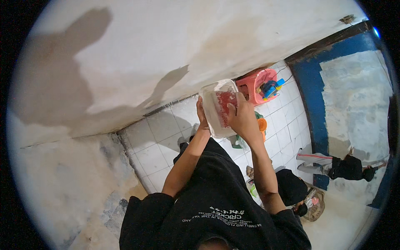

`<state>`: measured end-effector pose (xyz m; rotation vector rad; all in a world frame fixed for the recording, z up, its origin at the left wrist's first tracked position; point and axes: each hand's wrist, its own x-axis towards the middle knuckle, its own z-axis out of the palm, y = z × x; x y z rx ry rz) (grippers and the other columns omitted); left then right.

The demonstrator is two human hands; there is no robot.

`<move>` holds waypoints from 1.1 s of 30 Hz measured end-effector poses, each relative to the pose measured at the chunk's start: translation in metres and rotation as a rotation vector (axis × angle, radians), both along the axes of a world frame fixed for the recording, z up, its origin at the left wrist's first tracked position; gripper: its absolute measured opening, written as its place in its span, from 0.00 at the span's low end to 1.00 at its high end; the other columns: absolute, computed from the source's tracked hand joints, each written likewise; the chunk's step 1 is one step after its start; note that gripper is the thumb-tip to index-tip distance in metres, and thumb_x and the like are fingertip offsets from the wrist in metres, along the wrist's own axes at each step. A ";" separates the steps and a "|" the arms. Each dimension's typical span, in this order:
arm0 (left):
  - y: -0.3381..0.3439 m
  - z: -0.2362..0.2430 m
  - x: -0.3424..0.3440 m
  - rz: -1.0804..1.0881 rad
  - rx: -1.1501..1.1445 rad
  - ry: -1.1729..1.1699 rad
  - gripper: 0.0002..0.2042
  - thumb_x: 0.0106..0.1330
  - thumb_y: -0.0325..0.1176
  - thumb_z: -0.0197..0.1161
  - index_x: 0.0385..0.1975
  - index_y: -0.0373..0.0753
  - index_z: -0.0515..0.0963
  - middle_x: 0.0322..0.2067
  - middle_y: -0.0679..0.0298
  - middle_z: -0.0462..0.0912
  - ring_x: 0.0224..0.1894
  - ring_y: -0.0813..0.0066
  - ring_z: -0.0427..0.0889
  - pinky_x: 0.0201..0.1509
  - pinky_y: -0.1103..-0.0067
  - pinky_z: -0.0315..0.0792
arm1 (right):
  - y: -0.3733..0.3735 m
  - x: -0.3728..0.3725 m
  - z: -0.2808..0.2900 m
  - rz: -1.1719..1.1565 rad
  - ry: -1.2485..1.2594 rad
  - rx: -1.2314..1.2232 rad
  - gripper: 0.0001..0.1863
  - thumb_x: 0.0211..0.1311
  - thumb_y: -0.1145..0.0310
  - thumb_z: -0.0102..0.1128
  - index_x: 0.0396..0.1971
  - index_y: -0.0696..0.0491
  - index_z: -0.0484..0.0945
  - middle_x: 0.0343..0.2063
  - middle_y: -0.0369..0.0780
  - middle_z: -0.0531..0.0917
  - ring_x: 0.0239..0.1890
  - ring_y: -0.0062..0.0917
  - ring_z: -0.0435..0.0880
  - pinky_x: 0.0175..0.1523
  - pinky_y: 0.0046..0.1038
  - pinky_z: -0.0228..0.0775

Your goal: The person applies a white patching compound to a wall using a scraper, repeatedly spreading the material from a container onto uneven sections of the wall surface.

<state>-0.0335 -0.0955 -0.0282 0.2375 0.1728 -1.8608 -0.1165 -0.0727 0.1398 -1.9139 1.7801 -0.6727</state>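
In front of me my left hand (pixel 202 114) holds a clear rectangular plastic container (pixel 213 118) by its left side, its fingers mostly hidden behind the wall. Pale, whitish material coats the inside. My right hand (pixel 243 118) reaches over the container's right side and grips a flat red rectangular piece (pixel 223 104). White flecks cover this piece, and its exact kind cannot be told. Its lower right part is covered by my fingers. The container is held up above the white tiled floor, close to the wall.
A pale plastered wall (pixel 158 46) rises ahead. On the tiled floor (pixel 156 127) stand a pink plastic stool (pixel 250 85) with a blue-and-yellow object (pixel 273 88) on it and an orange container (pixel 262 124). At right, one person (pixel 349 167) touches the blue-edged wall; another (pixel 291 187) is beside a round basket (pixel 315 210).
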 end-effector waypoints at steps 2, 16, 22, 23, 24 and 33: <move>0.008 0.006 -0.003 -0.042 -0.101 0.072 0.38 0.61 0.66 0.47 0.59 0.37 0.68 0.53 0.52 0.75 0.53 0.56 0.76 0.60 0.63 0.70 | 0.004 -0.003 0.000 -0.042 0.045 -0.029 0.10 0.55 0.78 0.55 0.36 0.63 0.68 0.25 0.60 0.77 0.32 0.61 0.75 0.37 0.51 0.65; 0.005 0.015 -0.039 -0.219 -0.160 -0.121 0.38 0.65 0.65 0.42 0.60 0.36 0.65 0.55 0.51 0.74 0.53 0.56 0.77 0.57 0.62 0.74 | -0.007 -0.082 -0.061 -0.142 -0.284 0.081 0.11 0.57 0.76 0.59 0.39 0.65 0.77 0.26 0.44 0.83 0.27 0.28 0.81 0.33 0.30 0.71; -0.015 0.008 -0.060 -0.193 -0.107 -0.202 0.35 0.66 0.64 0.43 0.60 0.38 0.65 0.52 0.53 0.76 0.51 0.60 0.79 0.56 0.64 0.74 | -0.038 -0.123 -0.067 -0.186 -0.736 0.333 0.09 0.62 0.74 0.57 0.39 0.63 0.78 0.23 0.33 0.78 0.19 0.12 0.69 0.21 0.19 0.58; -0.021 0.007 -0.063 -0.191 -0.089 -0.228 0.35 0.66 0.64 0.43 0.60 0.38 0.65 0.52 0.53 0.76 0.51 0.60 0.79 0.56 0.65 0.75 | -0.045 -0.127 -0.062 -0.194 -0.776 0.377 0.09 0.63 0.73 0.57 0.38 0.62 0.78 0.22 0.32 0.78 0.18 0.12 0.68 0.20 0.19 0.57; -0.025 0.004 -0.067 -0.220 -0.061 -0.213 0.35 0.66 0.64 0.43 0.60 0.39 0.65 0.51 0.54 0.76 0.51 0.61 0.79 0.56 0.66 0.74 | -0.050 -0.137 -0.063 -0.178 -0.834 0.403 0.09 0.63 0.73 0.57 0.38 0.62 0.78 0.22 0.32 0.77 0.17 0.12 0.68 0.20 0.20 0.57; -0.079 -0.038 -0.112 0.139 -0.125 -0.120 0.32 0.70 0.58 0.41 0.61 0.36 0.64 0.55 0.53 0.73 0.56 0.56 0.74 0.61 0.63 0.70 | -0.082 -0.206 -0.093 -0.176 -1.182 0.509 0.10 0.66 0.74 0.52 0.44 0.59 0.75 0.34 0.37 0.82 0.32 0.19 0.80 0.35 0.23 0.73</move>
